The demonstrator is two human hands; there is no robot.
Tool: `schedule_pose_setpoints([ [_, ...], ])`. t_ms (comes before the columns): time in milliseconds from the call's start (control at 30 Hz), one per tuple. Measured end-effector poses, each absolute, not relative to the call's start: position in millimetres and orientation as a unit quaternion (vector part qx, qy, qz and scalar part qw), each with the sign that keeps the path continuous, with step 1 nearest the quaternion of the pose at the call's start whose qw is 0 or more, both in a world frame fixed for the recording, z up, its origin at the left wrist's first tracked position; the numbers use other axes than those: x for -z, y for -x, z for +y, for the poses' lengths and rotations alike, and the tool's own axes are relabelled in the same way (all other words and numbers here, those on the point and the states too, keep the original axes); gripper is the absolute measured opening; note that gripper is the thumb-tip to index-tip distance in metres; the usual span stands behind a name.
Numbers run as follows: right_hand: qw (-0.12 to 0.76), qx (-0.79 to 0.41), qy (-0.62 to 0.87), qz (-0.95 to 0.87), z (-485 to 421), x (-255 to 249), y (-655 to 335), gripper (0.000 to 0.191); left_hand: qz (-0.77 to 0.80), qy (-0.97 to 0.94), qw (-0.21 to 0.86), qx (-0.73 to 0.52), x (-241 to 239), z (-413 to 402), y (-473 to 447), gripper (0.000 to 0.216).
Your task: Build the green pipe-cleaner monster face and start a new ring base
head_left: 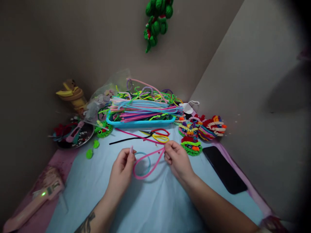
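My left hand (pixel 122 168) pinches one end of a pink pipe cleaner (pixel 148 162) that is bent into a loop above the light blue cloth (pixel 150 200). My right hand (pixel 176 158) pinches the other part of the same pink pipe cleaner near its crossing point. A thin blue ring (pixel 143 160) lies under the loop on the cloth. Both hands have closed fingers.
A blue tray (pixel 141 122) heaped with coloured pipe cleaners stands behind. Scissors (pixel 157 134), a black pipe cleaner (pixel 126 140) and a long pink one lie before it. Finished fuzzy figures (pixel 201 129) sit right, a black phone (pixel 224 168) beside them. A metal dish (pixel 75 136) and a pink glue gun (pixel 36 200) are left.
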State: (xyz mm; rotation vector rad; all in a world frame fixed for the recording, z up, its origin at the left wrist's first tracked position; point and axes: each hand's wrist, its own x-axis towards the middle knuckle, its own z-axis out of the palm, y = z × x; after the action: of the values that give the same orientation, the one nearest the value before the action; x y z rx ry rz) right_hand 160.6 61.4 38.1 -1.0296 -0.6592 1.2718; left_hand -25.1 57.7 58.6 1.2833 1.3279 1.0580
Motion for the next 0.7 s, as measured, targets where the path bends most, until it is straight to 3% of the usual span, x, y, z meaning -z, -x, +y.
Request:
schedule_pose_setpoints([
  [200, 0.678, -0.545, 0.444, -0.216, 75, -43, -180, 0.031, 0.448, -0.753, 0.359, -0.322, -59, 59, 34, 0.024],
  [333, 0.681, -0.548, 0.44, -0.205, 76, -43, -182, 0.033, 0.445, -0.804, 0.29, -0.268, -55, 58, 33, 0.019],
  [700, 0.69, -0.523, 0.453, -0.21, 74, -44, -177, 0.034, 0.38, -0.835, 0.141, -0.371, -51, 60, 37, 0.003],
])
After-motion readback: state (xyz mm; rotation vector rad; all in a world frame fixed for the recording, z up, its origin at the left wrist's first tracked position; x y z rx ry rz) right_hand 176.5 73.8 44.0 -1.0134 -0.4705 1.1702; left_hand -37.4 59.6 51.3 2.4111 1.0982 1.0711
